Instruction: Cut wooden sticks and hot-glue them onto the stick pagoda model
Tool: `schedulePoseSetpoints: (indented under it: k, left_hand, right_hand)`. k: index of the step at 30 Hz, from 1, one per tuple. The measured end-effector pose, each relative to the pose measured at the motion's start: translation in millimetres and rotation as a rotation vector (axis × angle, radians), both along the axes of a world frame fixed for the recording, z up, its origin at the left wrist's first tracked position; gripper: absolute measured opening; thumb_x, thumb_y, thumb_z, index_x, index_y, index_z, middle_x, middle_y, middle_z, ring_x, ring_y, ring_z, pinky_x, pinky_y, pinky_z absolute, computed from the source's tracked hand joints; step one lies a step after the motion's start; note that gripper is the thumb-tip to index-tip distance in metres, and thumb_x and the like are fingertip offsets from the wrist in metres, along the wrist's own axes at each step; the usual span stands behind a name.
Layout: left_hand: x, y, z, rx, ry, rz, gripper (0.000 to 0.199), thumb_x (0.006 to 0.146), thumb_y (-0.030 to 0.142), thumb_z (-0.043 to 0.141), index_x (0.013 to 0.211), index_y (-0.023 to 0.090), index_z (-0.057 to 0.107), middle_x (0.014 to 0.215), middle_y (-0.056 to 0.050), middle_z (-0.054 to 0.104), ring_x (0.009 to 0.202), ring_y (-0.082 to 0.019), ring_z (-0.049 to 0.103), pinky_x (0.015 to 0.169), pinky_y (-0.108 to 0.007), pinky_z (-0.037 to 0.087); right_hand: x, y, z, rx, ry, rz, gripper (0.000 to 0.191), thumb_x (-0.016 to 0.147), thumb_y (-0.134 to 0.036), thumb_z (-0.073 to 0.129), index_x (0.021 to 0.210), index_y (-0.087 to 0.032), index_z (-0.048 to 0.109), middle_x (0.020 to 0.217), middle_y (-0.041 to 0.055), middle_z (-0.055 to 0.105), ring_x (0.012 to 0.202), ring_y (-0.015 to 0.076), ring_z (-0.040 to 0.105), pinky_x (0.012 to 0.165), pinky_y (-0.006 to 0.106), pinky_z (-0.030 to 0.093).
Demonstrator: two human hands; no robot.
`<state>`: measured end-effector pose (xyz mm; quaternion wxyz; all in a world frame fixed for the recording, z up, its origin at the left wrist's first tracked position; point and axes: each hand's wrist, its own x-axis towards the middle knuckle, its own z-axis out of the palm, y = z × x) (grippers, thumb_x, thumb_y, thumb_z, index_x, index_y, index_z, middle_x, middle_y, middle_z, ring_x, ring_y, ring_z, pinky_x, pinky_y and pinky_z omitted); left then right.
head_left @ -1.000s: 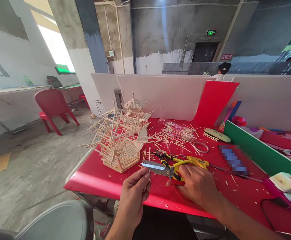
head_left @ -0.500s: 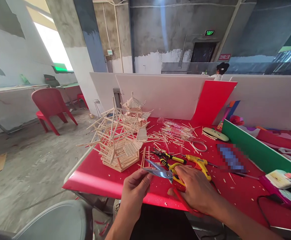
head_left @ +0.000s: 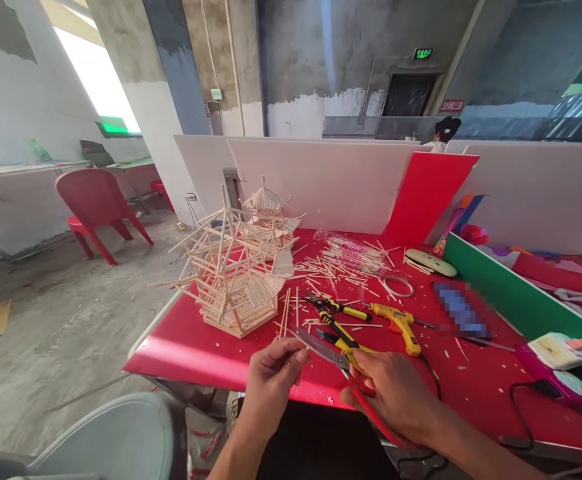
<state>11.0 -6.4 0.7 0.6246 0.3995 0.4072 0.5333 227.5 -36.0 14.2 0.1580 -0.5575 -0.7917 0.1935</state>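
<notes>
In the head view my right hand (head_left: 395, 387) is wrapped round the red handles of a pair of scissors (head_left: 323, 350). Their metal blades point left, close together, with the tips at the fingers of my left hand (head_left: 277, 373). Thumb and fingers of that hand are pinched together; whatever they hold is too small or hidden to make out. Beyond the hands stands a model pavilion (head_left: 241, 287) built of thin wooden sticks, its upper frame bare. A smaller stick pavilion (head_left: 267, 207) with a roof stands behind it.
Black-and-yellow pliers (head_left: 338, 320) and a yellow glue gun (head_left: 395, 325) lie past my right hand. Loose sticks (head_left: 331, 270), a roll of tape (head_left: 398, 287) and a green board (head_left: 495, 287) are on the red table (head_left: 185, 357). A power strip (head_left: 558, 373) sits at right.
The scissors' blades have come together and tilted, tips still by my left fingers. My right hand has shifted slightly down. The whole view has tipped down a little.
</notes>
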Motion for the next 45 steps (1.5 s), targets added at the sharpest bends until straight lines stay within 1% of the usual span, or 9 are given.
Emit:
schedulePoseSetpoints:
  k: [6,13,21,26,32,39,41,43,45]
  left_hand:
    - [-2,0,-0.2,0.070,0.043,-0.053,0.024,0.072,0.040,0.082,0.077,0.017,0.078,0.062,0.000,0.059,0.050,-0.005,0.036,0.046,-0.019,0.030]
    - [-6,-3,-0.2,0.040,0.093,-0.096,0.029,0.077,0.043,0.078,0.070,0.015,0.072,0.061,-0.001,0.058,0.049,-0.006,0.036,0.045,-0.019,0.027]
    - [-14,1,-10.7,0.013,0.161,-0.136,0.031,0.080,0.045,0.074,0.073,0.015,0.069,0.058,0.003,0.043,0.052,-0.007,0.027,0.046,-0.021,0.020]
    - [-18,3,-8.8,0.026,0.239,-0.154,0.031,0.082,0.045,0.071,0.075,0.015,0.069,0.064,0.000,0.050,0.055,-0.008,0.030,0.047,-0.022,0.022]
    - [-18,4,-13.3,-0.024,0.193,-0.175,0.034,0.081,0.048,0.072,0.074,0.015,0.067,0.057,0.003,0.044,0.050,-0.007,0.029,0.047,-0.023,0.020]
    - [-23,7,-13.9,-0.064,0.178,-0.171,0.036,0.077,0.050,0.075,0.071,0.014,0.068,0.056,0.003,0.047,0.048,-0.007,0.030,0.045,-0.023,0.019]
    - [-24,7,-13.3,-0.077,0.174,-0.170,0.035,0.076,0.049,0.075,0.074,0.014,0.071,0.058,0.001,0.051,0.048,-0.007,0.031,0.045,-0.023,0.020]
    - [-23,7,-13.3,-0.116,0.141,-0.150,0.036,0.074,0.049,0.077,0.080,0.014,0.074,0.058,0.001,0.054,0.047,-0.006,0.031,0.044,-0.022,0.020]
    - [-22,8,-13.6,-0.160,0.090,-0.124,0.039,0.071,0.050,0.080,0.083,0.013,0.075,0.058,0.001,0.055,0.045,-0.005,0.031,0.043,-0.021,0.019]
  right_hand:
    - [2,-2,-5.1,0.047,0.003,0.001,0.029,0.086,-0.050,0.060,0.089,-0.023,0.051,0.084,0.0027,0.065,0.076,0.0204,0.060,0.065,0.027,0.032]
    - [-4,-1,-12.0,-0.100,0.102,0.013,0.032,0.084,-0.049,0.061,0.076,-0.023,0.044,0.063,-0.0050,0.053,0.054,0.0127,0.045,0.054,0.026,0.022]
    - [-12,-3,-15.4,-0.154,0.112,0.008,0.032,0.088,-0.050,0.057,0.078,-0.023,0.045,0.066,-0.0050,0.052,0.057,0.0116,0.042,0.055,0.025,0.022]
    - [-9,0,-15.5,-0.190,0.108,0.020,0.036,0.088,-0.052,0.059,0.075,-0.022,0.043,0.062,-0.0061,0.049,0.054,0.0107,0.038,0.055,0.026,0.020]
    - [-12,3,-21.4,-0.240,0.161,0.038,0.045,0.089,-0.057,0.057,0.069,-0.021,0.039,0.062,-0.0056,0.045,0.056,0.0099,0.038,0.055,0.026,0.021]
    - [-17,3,-23.7,-0.333,0.274,0.086,0.052,0.087,-0.068,0.052,0.069,-0.021,0.039,0.062,-0.0058,0.040,0.056,0.0092,0.033,0.053,0.026,0.021]
    - [-18,2,-23.1,-0.430,0.357,0.092,0.057,0.086,-0.076,0.045,0.067,-0.022,0.039,0.059,-0.0052,0.037,0.054,0.0100,0.032,0.052,0.027,0.022]
    - [-22,1,-22.2,-0.615,0.478,0.080,0.061,0.086,-0.082,0.029,0.070,-0.023,0.040,0.056,-0.0052,0.034,0.049,0.0109,0.032,0.049,0.027,0.023]
    - [-26,2,-21.7,-0.684,0.507,0.063,0.062,0.087,-0.082,0.024,0.069,-0.024,0.038,0.055,-0.0055,0.032,0.047,0.0108,0.031,0.048,0.027,0.023]
